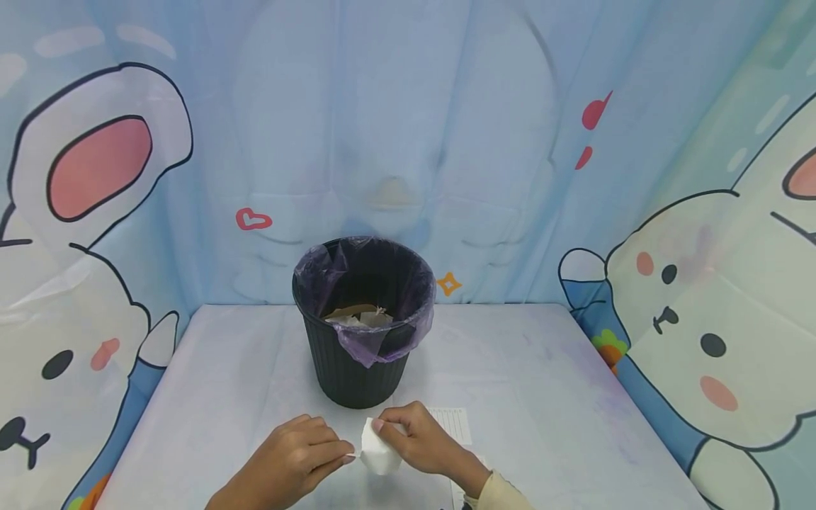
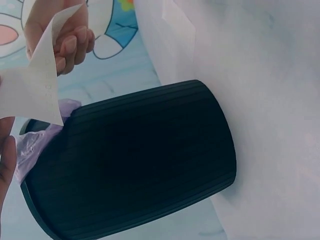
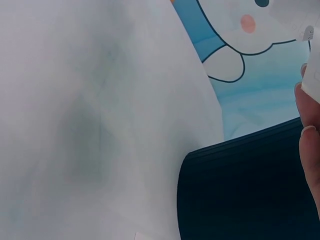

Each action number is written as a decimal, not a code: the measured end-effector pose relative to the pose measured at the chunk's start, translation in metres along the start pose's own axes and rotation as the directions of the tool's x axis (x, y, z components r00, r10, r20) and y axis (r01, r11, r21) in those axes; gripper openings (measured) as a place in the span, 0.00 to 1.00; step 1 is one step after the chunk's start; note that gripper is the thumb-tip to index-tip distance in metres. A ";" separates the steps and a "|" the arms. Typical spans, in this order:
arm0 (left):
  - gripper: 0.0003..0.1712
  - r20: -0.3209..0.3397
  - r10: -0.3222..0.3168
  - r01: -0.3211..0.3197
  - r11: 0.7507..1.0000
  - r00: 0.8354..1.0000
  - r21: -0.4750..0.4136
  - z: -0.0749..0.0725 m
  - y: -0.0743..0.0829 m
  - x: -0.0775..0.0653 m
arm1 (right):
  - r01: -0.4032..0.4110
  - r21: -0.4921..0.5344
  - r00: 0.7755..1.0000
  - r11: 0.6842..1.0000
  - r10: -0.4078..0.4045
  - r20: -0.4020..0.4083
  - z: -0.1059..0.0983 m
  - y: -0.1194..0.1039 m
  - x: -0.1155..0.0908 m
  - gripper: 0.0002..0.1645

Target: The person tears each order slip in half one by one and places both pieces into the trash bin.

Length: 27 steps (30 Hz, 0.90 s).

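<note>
In the head view, a folded or bent piece of white paper (image 1: pixel 380 451) is held in front of the bin, between two bare hands. The right hand (image 1: pixel 423 440) grips its upper right part between thumb and fingers. At the paper's left edge, the left hand (image 1: pixel 295 453) pinches a thin white bit with thumb and forefinger. The left wrist view shows the paper (image 2: pixel 37 92) bent, with faint print on one face. Beyond it are the right hand's curled fingers (image 2: pixel 72 47). Only a corner of the paper (image 3: pixel 313 75) and left-hand fingertips (image 3: pixel 309 145) enter the right wrist view.
Behind the hands stands a ribbed black bin (image 1: pixel 357 368) lined with a purple plastic bag (image 1: pixel 408 333); paper and cardboard-like scraps (image 1: pixel 363 317) lie inside. A lined white sheet (image 1: pixel 450 425) lies on the white-covered table (image 1: pixel 529 397). A printed curtain (image 1: pixel 395 142) hangs behind.
</note>
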<state>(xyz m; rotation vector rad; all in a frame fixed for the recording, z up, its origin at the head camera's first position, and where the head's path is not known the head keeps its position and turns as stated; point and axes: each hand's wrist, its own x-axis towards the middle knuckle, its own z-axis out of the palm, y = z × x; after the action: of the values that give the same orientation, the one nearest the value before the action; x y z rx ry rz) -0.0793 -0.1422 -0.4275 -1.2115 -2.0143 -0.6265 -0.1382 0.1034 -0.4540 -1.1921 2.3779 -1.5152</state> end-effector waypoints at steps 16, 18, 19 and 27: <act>0.10 0.000 0.005 -0.005 1.000 1.000 0.000 0.001 0.000 0.000 | -0.008 -0.008 1.000 1.000 0.008 -0.016 -0.001 0.006 0.000 0.15; 0.12 0.005 -0.001 0.001 1.000 1.000 0.006 0.001 0.001 0.000 | -0.006 -0.008 1.000 1.000 0.006 -0.015 -0.001 0.006 0.000 0.15; 0.12 0.006 -0.002 0.002 1.000 1.000 0.005 0.001 0.001 0.000 | -0.005 -0.009 1.000 1.000 0.005 -0.014 -0.001 0.006 0.000 0.15; 0.11 0.002 -0.002 0.002 1.000 1.000 0.002 0.001 0.002 0.002 | 0.000 -0.007 1.000 1.000 -0.001 -0.020 -0.001 0.006 -0.001 0.15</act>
<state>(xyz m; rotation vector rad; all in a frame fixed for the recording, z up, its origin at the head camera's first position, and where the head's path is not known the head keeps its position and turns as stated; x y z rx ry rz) -0.0780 -0.1399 -0.4267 -1.2092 -2.0179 -0.6239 -0.1419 0.1061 -0.4583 -1.1846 2.3983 -1.5272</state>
